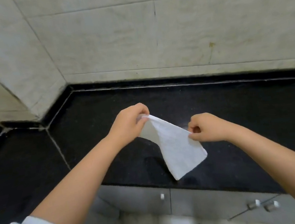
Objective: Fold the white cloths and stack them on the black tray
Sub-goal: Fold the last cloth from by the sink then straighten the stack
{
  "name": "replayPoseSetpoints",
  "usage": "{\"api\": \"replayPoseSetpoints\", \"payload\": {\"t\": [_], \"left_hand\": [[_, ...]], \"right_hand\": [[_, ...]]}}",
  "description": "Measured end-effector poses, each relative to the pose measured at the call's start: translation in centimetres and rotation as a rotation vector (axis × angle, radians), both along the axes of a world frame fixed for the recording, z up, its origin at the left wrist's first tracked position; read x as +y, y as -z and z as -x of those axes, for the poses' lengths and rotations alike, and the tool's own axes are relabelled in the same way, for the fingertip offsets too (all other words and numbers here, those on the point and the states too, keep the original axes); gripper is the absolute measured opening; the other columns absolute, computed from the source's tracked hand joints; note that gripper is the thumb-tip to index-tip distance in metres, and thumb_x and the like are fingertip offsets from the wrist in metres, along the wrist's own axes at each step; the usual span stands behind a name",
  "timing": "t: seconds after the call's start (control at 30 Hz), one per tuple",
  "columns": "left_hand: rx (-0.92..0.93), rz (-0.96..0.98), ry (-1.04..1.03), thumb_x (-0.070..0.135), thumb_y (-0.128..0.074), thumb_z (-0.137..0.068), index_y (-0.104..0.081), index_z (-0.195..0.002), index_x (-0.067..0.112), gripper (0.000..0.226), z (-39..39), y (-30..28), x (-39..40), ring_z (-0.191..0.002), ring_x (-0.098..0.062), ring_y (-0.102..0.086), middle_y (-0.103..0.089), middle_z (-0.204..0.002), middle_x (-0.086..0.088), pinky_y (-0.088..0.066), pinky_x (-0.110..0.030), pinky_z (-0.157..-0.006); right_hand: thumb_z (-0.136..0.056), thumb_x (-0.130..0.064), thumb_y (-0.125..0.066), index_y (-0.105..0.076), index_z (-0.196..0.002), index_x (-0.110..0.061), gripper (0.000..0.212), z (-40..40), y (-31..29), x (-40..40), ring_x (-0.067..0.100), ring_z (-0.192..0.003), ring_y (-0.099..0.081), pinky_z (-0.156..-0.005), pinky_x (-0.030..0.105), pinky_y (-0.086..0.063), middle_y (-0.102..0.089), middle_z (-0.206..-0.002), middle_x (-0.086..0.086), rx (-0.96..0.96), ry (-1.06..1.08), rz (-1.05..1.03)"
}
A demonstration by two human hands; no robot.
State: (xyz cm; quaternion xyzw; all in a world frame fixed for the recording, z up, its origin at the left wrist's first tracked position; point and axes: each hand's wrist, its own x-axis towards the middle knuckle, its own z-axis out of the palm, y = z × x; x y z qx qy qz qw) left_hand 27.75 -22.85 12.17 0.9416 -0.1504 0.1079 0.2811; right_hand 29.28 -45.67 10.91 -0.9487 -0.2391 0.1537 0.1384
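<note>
Head view, left hand [128,123]: its grip is pinching one upper corner of the white cloth [174,146], fingers curled tight on it.
Right hand [208,128]: its grip is pinching the cloth's other upper edge, thumb and fingers closed on the fabric.
Cloth: it is hanging between both hands above the black table [237,108], its lower corner drooping past the table's near edge.
Room: the tiled wall [151,35] is bordering the table behind and to the left.
</note>
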Motion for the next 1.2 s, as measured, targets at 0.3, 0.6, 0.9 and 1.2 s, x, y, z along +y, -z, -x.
{"api": "replayPoseSetpoints", "payload": {"t": [0.3, 0.6, 0.9, 1.2], "left_hand": [[0.036, 0.026, -0.037, 0.006, -0.055, -0.091, -0.067, -0.110, 0.001, 0.024, -11.5, 1.4, -0.3, -0.105, -0.025, -0.059, -0.068, -0.107, -0.015, -0.034, -0.014, -0.085], [0.168, -0.012, 0.112, 0.004, -0.053, -0.091, -0.067, -0.111, 0.001, 0.024, -18.9, 3.4, 1.6, -0.107, -0.026, -0.060, -0.067, -0.112, -0.015, -0.036, -0.018, -0.087], [1.008, -0.508, 0.532, 0.010, -0.055, -0.091, -0.063, -0.117, 0.006, 0.027, -16.1, 13.7, 1.9, -0.098, -0.014, -0.060, -0.063, -0.111, -0.005, -0.044, -0.009, -0.074], [0.741, -0.336, 0.274, 0.013, -0.050, -0.094, -0.064, -0.113, 0.008, 0.024, -17.2, 16.1, 0.1, -0.100, -0.016, -0.058, -0.064, -0.112, -0.008, -0.043, -0.021, -0.083]], "right_hand": [[-0.086, -0.007, -0.053, -0.066, -0.084, -0.009, 0.013, -8.3, 3.0, -3.9, 0.025, -0.080, -0.059, -0.067, 0.028, -0.038, -0.065, -0.083, 0.012, -0.142, 0.403, -0.172], [-0.085, 0.001, -0.055, -0.067, -0.090, 0.004, 0.015, -12.6, 1.7, -3.0, 0.022, -0.075, -0.055, -0.061, 0.014, -0.032, -0.069, -0.088, 0.018, -0.423, 0.495, -0.264], [-0.086, -0.001, -0.055, -0.064, -0.088, -0.011, 0.014, -8.1, 12.6, -2.9, 0.012, -0.078, -0.055, -0.065, 0.006, -0.041, -0.058, -0.081, 0.000, 0.651, 0.348, -0.080], [-0.087, -0.002, -0.050, -0.065, -0.089, -0.007, 0.016, -9.8, 15.1, -4.1, 0.023, -0.084, -0.059, -0.068, 0.025, -0.045, -0.066, -0.091, 0.015, 0.351, 0.608, -0.067]]}}
